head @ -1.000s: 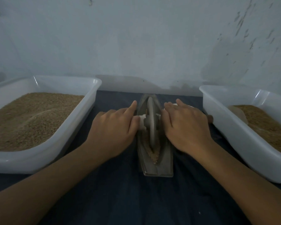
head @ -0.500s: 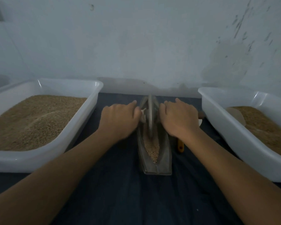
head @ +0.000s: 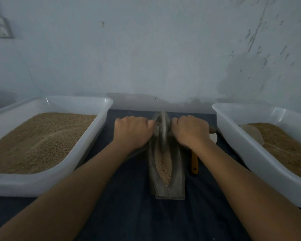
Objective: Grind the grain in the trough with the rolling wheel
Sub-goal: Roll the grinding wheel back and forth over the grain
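Both hands, left (head: 132, 132) and right (head: 189, 130), gripped the wheel's (head: 162, 131) axle at the trough's (head: 167, 171) far end, mid-grind; next, I reckoned, a pull back over the grain (head: 163, 166).

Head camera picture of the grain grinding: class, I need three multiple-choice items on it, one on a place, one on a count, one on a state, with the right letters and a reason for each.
1. Where does the wheel stand in the trough?
A. at the far end
B. at the near end
C. outside it, on the cloth

2. How many white tubs hold grain?
A. one
B. two
C. four

3. What are the hands doing?
A. lying flat on the cloth
B. scooping grain from a tub
C. gripping the wheel's axle on either side

Key:
1 A, the wheel sits by the wall end, with grain exposed nearer the camera.
2 B, the left tub and the right tub flank the trough.
3 C, the left hand and the right hand curl round the axle beside the wheel.
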A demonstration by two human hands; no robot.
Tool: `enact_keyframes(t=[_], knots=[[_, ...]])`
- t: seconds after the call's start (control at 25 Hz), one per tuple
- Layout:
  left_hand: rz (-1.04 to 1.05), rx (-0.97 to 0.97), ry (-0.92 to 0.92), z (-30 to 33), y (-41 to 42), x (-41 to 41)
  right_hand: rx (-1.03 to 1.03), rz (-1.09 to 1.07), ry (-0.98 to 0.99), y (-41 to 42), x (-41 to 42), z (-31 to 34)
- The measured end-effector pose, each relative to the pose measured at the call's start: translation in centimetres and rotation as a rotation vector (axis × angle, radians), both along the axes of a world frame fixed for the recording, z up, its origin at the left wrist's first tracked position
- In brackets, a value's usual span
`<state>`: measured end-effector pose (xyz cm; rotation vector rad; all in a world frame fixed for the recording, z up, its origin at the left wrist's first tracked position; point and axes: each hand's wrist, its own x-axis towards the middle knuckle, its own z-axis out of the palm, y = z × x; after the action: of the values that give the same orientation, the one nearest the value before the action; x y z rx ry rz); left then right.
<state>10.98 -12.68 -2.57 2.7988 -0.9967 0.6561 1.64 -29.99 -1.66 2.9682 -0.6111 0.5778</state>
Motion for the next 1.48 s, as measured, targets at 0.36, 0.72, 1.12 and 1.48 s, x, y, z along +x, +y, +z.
enact_keyframes(t=[0.36,0.72,1.12,1.48], knots=[[-0.087,-0.088,-0.050,-0.9,1.0,-0.3,-0.012,-0.018,-0.063,0.7,-1.1,-0.3],[-0.169,-0.217,-0.121,-2.1,4.0,-3.7,-0.111,0.097,-0.250,2.7,-5.9,-1.9],[-0.041,0.031,-0.022,-0.7,-0.3,2.0,-0.031,-0.066,-0.089,0.7,1.4,0.6],[-0.239,-0.226,-0.201,-2.9,5.1,-4.9,-0.146,0.083,-0.317,3.8,-8.2,-1.9]])
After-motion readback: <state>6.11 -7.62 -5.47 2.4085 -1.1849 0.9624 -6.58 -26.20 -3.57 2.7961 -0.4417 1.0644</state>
